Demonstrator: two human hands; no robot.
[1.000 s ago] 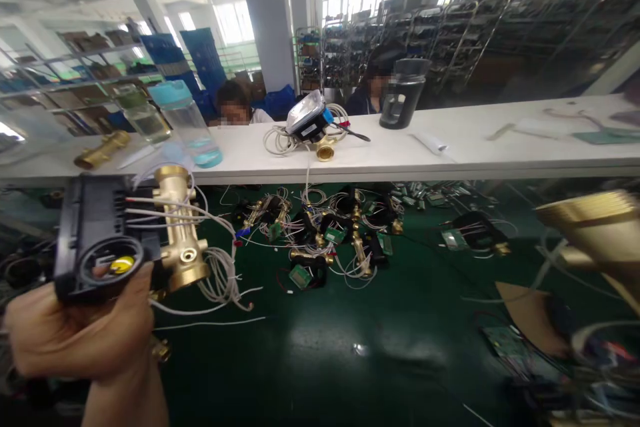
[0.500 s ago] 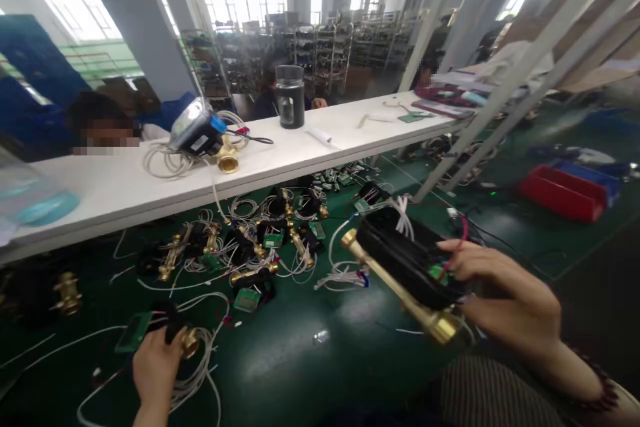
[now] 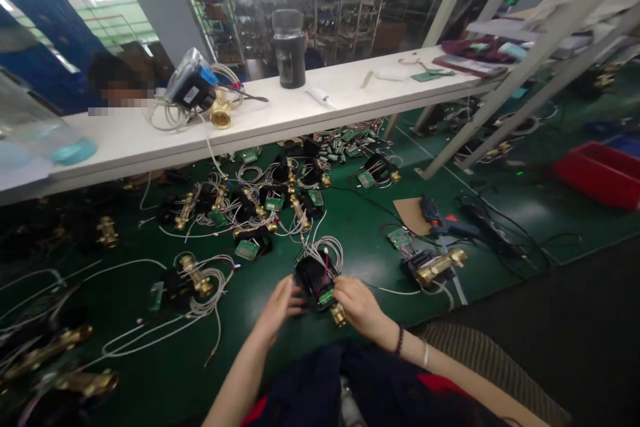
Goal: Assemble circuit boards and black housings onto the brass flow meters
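Looking across a glossy green desk [image 3: 245, 313] to a long white shelf [image 3: 280, 108]. Can see on the shelf a dark grey cylindrical bottle [image 3: 290, 61] and, to its left, a black meter with a clear cover and brass fitting [image 3: 193, 92]. Can make out a person [image 3: 120, 80] behind the shelf. Between both hands, over the front part of the desk, can see an open black plastic housing [image 3: 310, 273], joined to a brass pipe end [image 3: 339, 315], with a green circuit board [image 3: 326, 297] inside and a pale coiled cable [image 3: 333, 248] just behind. Gripping the housing's right side, beside the board, with the fingers of the right hand [image 3: 359, 307]. Holding the fingers of the left hand [image 3: 277, 310] spread and unclosed at the housing's left side; cannot tell whether touching. Further right, can see a blue-and-black glue gun [image 3: 450, 225] near a brown cardboard piece [image 3: 407, 215]
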